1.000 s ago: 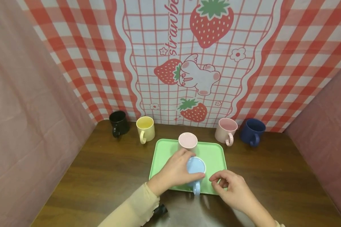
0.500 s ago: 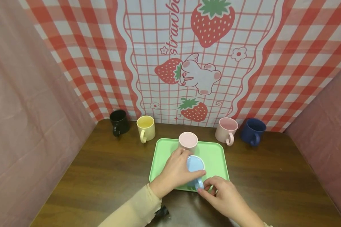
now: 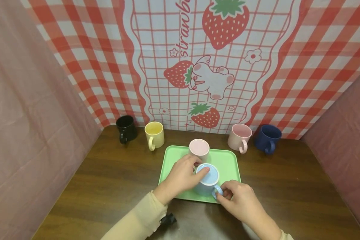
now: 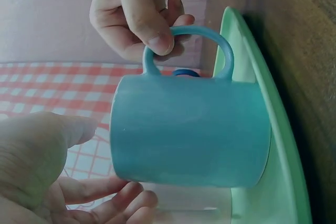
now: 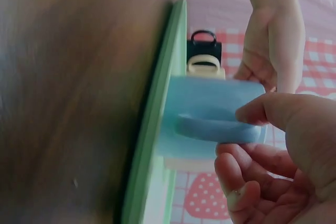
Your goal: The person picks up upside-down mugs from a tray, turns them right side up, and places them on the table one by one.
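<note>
A light blue mug [image 3: 208,174] stands upside down at the front of the green tray [image 3: 225,163]. My right hand [image 3: 241,201] pinches its handle [image 5: 220,129] between thumb and fingers. At the mug's left side is my left hand [image 3: 180,176], its thumb lifted clear of the mug in the left wrist view. The fingertips [image 4: 123,184] of that left hand touch or nearly touch the mug's side near the base. Just behind, a pale pink mug [image 3: 199,147] also sits upside down on the tray, partly hidden by the left hand.
Along the back edge stand a black mug [image 3: 126,129] and a yellow mug [image 3: 154,135] at left. At right are a pink mug [image 3: 239,136] and a dark blue mug [image 3: 268,137]. A checked strawberry cloth [image 3: 207,76] hangs behind the wooden table [image 3: 108,186].
My right hand has moved left and taken hold of the blue mug's handle. The handle has swung to the right. My left hand has loosened from the mug, its thumb moving back over the base.
</note>
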The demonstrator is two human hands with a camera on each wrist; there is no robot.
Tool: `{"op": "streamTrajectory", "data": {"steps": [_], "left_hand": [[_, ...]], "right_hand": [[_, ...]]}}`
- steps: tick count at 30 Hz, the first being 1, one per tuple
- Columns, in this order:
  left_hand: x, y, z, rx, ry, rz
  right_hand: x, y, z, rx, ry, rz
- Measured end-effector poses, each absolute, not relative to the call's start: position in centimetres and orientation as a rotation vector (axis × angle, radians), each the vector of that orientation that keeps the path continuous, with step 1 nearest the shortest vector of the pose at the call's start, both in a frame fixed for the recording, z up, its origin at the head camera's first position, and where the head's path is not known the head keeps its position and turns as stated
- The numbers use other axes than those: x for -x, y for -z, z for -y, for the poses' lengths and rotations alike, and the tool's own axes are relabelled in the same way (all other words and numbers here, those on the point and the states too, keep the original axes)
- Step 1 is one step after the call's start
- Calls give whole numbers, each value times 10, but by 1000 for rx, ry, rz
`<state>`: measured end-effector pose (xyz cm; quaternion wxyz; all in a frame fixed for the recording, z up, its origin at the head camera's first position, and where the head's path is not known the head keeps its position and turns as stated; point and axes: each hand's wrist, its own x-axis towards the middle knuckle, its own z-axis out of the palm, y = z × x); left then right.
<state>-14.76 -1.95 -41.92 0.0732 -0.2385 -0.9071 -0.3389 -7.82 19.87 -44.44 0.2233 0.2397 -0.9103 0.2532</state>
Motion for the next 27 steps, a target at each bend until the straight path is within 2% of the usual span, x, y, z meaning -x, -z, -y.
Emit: {"op": "streamTrajectory", "data": {"steps": [12, 27], "left_hand": [[155, 414, 30, 736, 1054, 2712], [162, 411, 39, 724, 1123, 2722]], "right_hand": [[88, 434, -205, -643, -338, 2549], [110, 438, -217, -758, -284, 2443]]}}
